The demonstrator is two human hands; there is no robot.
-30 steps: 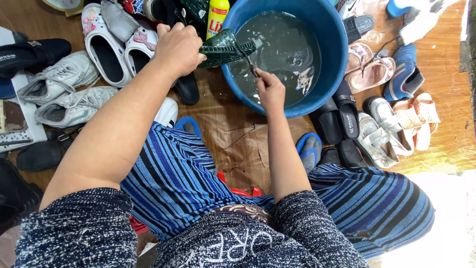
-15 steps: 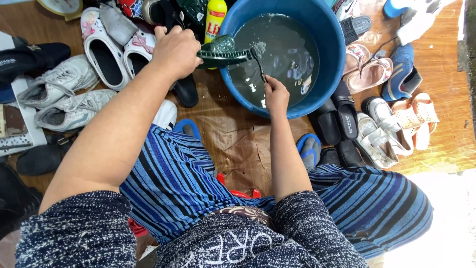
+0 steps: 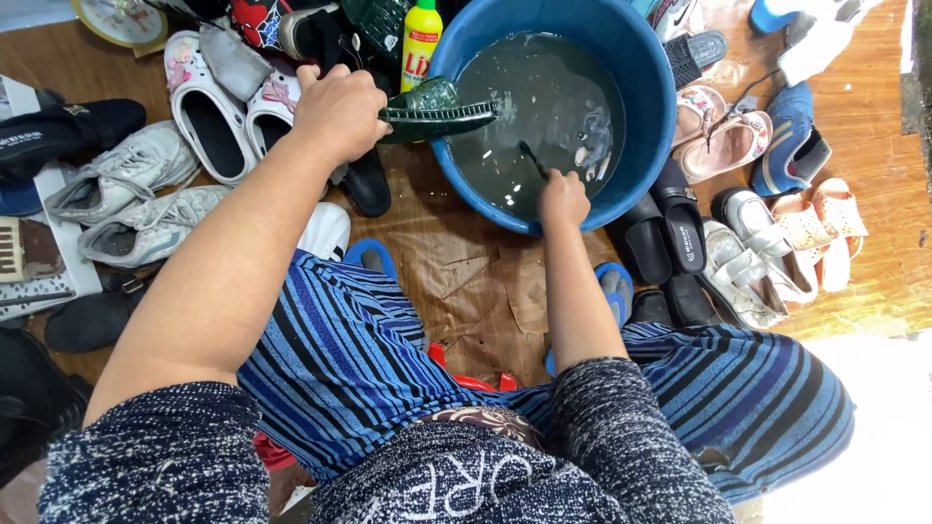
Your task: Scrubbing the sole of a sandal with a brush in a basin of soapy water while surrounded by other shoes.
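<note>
Wooden floor [image 3: 874, 194] strewn with shoes, left hand [image 3: 342, 112] fingers clamped on green sandal [image 3: 437, 109] over blue basin [image 3: 652, 87], right hand [image 3: 564, 198] fingers closed on brush [image 3: 534, 161] in murky water.

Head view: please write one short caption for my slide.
Left hand holds a dark green shoe over a blue basin; right hand dips a brush in the water.

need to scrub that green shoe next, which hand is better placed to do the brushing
Probably the right hand: its grip already holds the brush dipped in the blue basin, while the left hand holds the green shoe over the rim.
</note>
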